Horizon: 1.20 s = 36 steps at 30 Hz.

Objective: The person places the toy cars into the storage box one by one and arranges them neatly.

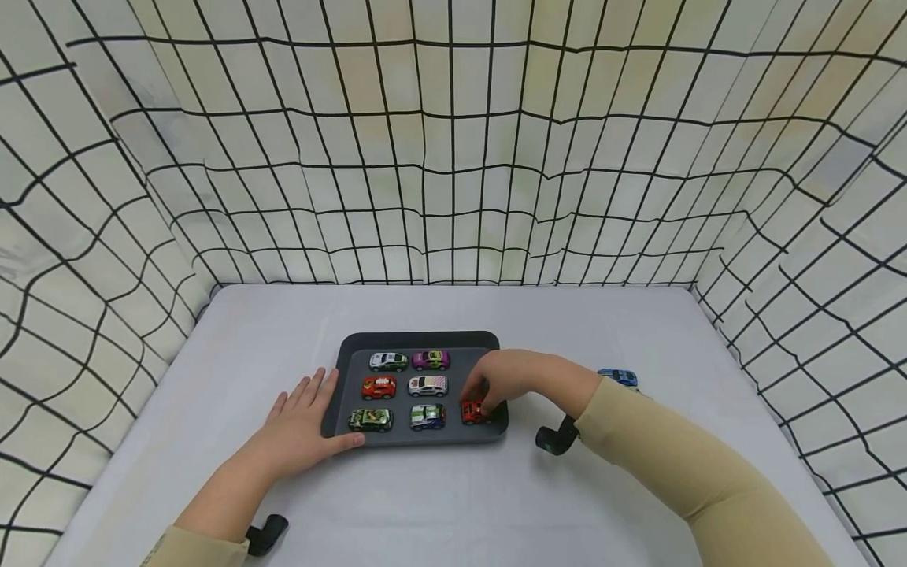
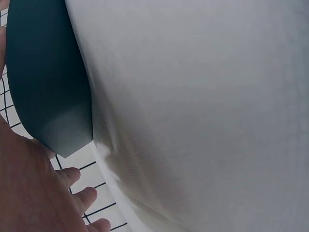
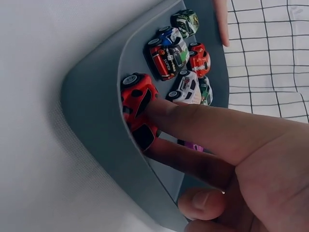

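My right hand [image 1: 509, 373] reaches into the right front corner of a dark grey tray [image 1: 420, 340]. Its thumb and a finger pinch a small red toy car [image 3: 137, 94] with black windows, low beside the tray wall. The left hand [image 1: 301, 429] lies with fingers spread along the tray's left edge, thumb on the front left corner. Several other toy cars stand in rows: a camouflage car [image 1: 371, 420], a blue, white and green car [image 1: 427, 416], a red and white car [image 1: 379, 387], a white car [image 1: 427, 385], a green and white car [image 1: 388, 361] and a purple car [image 1: 431, 360].
A blue toy car [image 1: 618, 376] sits on the white tabletop right of the tray, partly behind the right forearm. Black wrist-camera mounts [image 1: 557, 436] stick out at both wrists. White walls with a black grid net [image 1: 453, 169] enclose the table at the back and sides.
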Each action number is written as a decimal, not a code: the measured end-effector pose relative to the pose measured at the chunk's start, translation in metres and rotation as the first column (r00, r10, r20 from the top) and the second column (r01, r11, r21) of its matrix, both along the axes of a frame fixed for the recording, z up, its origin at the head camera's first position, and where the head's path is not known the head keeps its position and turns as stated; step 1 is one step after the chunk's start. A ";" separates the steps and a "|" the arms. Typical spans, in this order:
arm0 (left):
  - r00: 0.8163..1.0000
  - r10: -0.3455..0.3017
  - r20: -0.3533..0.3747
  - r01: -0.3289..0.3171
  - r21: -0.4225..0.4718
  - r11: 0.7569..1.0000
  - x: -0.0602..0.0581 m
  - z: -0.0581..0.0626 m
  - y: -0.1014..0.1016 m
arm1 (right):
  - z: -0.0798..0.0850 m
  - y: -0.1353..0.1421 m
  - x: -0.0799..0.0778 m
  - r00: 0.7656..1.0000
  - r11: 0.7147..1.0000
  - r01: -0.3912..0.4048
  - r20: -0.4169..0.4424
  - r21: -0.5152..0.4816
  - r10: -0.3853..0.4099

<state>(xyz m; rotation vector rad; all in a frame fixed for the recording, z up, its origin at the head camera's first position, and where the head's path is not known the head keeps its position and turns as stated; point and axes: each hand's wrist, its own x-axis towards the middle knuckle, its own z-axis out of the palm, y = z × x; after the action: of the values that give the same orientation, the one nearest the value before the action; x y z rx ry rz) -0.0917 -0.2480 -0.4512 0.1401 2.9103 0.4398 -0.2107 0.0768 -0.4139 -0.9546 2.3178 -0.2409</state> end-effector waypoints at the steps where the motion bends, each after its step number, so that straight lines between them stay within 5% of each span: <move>1: 1.000 0.000 0.000 0.000 0.001 1.000 0.000 0.000 0.000 | 0.000 0.001 0.000 1.000 1.000 0.000 -0.003 -0.008 0.000; 24: 1.000 0.000 0.007 0.000 0.012 1.000 -0.003 -0.005 -0.001 | 0.011 0.042 -0.008 0.999 0.977 0.025 0.033 -0.213 -0.019; 36: 1.000 -0.006 -0.022 0.006 0.012 1.000 -0.004 -0.013 -0.005 | 0.013 0.092 -0.014 0.991 0.968 0.132 0.031 -0.212 -0.128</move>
<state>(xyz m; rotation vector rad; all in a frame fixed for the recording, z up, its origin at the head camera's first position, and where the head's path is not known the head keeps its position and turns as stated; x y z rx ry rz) -0.0960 -0.2528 -0.4638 0.1560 2.9281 0.4584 -0.2249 0.1684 -0.4008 -0.8976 2.3757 -0.5610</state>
